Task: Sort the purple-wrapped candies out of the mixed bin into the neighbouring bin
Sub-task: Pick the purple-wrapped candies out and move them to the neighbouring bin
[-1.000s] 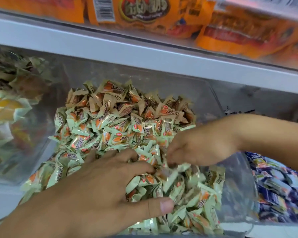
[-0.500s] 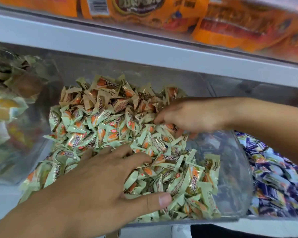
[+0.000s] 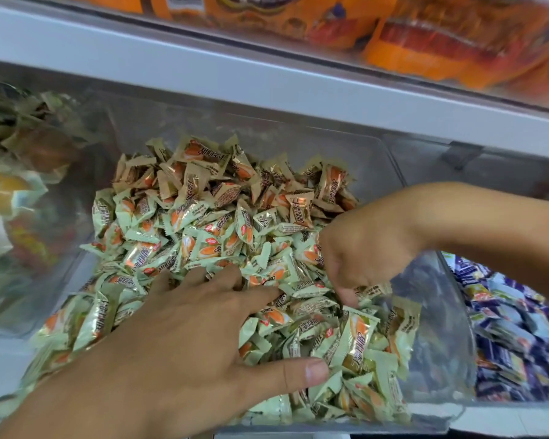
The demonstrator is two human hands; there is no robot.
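Digging into the bin [image 3: 450,315], right hand [image 3: 362,248] curling, grasp unclear; left hand [image 3: 184,337] pressing flat; purple candies [image 3: 517,337] lying at three o'clock.

Two hands work in view, the left hand [image 3: 171,353] and the right hand [image 3: 365,245]. Three clear bins show: one mixed bin [image 3: 438,327] under the fingers [image 3: 260,296], one neighbouring bin [image 3: 520,337] right of them, one left bin [image 3: 29,217]. The pale green candies [image 3: 203,245] around the fingers are too many to count, as are the purple-wrapped candies [image 3: 507,318].
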